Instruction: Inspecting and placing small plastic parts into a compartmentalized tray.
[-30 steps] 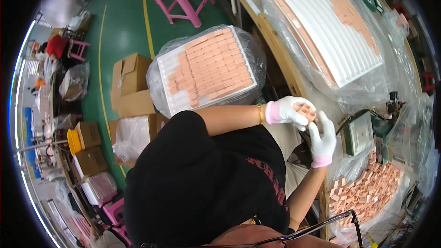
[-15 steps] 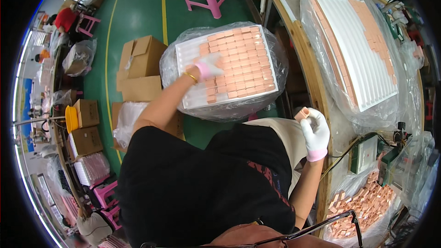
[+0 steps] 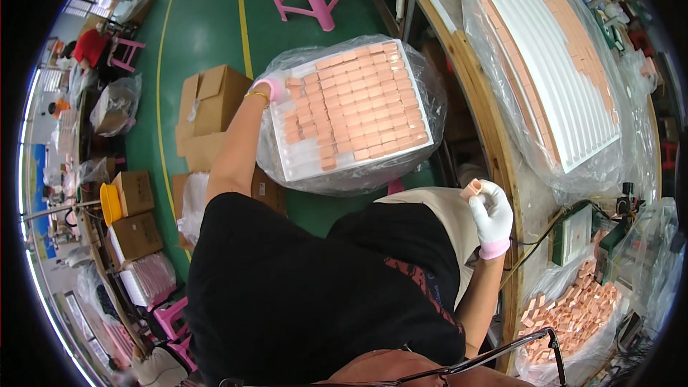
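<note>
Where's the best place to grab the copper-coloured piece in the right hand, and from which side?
Probably by the outer walls of the copper-coloured piece, coming from the left: that side sticks out bare, while the thumb and fingertips of the right hand cover its right side. It looks hollow, so a light pinch seems safest.

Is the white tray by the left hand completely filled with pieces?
No, the tray shows bare white beside its copper-coloured pieces at one corner.
</note>
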Available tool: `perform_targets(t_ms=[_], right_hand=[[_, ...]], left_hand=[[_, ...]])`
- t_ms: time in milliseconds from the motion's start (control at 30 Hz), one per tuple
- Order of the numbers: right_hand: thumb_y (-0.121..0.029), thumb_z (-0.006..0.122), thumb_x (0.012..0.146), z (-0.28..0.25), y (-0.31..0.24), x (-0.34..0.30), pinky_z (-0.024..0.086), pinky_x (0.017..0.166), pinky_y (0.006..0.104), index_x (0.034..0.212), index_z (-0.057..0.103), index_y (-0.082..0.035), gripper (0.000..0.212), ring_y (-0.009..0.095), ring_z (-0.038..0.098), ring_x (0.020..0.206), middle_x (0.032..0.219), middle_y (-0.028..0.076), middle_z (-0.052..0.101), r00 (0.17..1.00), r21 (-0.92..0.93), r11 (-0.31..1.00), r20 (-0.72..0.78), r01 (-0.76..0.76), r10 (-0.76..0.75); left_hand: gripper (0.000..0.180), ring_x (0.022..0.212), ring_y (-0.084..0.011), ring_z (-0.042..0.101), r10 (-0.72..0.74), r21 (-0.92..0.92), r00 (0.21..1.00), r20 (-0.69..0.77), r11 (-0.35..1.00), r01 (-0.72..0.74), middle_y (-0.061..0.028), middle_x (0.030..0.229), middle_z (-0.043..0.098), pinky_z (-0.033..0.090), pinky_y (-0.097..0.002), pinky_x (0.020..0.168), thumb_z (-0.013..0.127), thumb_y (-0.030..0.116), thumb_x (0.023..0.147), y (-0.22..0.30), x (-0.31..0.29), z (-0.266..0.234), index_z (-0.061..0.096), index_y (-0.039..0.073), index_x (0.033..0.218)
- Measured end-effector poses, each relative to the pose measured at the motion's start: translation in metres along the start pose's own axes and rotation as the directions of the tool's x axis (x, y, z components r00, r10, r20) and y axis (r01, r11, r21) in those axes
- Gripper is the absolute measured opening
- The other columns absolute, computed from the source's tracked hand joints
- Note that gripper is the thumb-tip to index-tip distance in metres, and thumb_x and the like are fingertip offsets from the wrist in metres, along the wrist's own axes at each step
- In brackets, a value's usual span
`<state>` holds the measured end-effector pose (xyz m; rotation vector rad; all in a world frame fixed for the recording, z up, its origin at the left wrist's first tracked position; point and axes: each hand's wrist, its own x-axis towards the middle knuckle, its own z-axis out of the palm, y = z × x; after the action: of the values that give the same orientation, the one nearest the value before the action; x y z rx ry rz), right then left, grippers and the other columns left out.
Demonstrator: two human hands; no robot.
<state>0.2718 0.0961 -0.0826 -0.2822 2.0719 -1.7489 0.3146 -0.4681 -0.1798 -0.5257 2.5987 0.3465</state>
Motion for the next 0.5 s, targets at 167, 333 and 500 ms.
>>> perform_targets(t_ms=[167,333,500], right_hand=[[-0.004,0.066,0.08,0.002,0.0,0.001,0.039,0.064,0.0163,0.107,0.058,0.001,0.029,0.002,0.047,0.067,0.077,-0.005,0.055,1.0,0.018,1.0,-0.006,-0.006,0.006],[-0.004,0.066,0.08,0.005,-0.003,-0.001,0.039,0.062,0.0158,0.107,0.058,0.001,0.029,0.002,0.047,0.065,0.076,-0.005,0.055,1.0,-0.009,1.0,-0.017,-0.016,0.016],[-0.004,0.066,0.08,0.001,0.0,-0.002,0.039,0.061,0.0156,0.107,0.058,0.001,0.028,0.001,0.047,0.064,0.076,-0.004,0.056,1.0,0.018,1.0,-0.028,0.004,-0.004]], left_hand=[[0.038,0.097,-0.0321,0.061,-0.094,-0.173,0.972,-0.216,0.983,0.057,-0.0193,0.104,0.063,0.048,-0.035,0.085,0.061,0.013,0.076,0.01,0.029,0.003,0.058,-0.002,0.111],[0.033,0.095,-0.0318,0.061,-0.066,-0.123,0.983,-0.172,0.991,0.045,-0.018,0.101,0.064,0.048,-0.0356,0.084,0.061,0.015,0.077,0.025,0.064,0.005,0.062,0.0,0.107],[0.041,0.105,-0.0326,0.057,0.028,0.029,0.981,-0.194,0.999,-0.023,-0.0183,0.111,0.06,0.045,-0.0373,0.093,0.057,0.011,0.077,0.018,0.062,0.005,0.057,0.005,0.118]])
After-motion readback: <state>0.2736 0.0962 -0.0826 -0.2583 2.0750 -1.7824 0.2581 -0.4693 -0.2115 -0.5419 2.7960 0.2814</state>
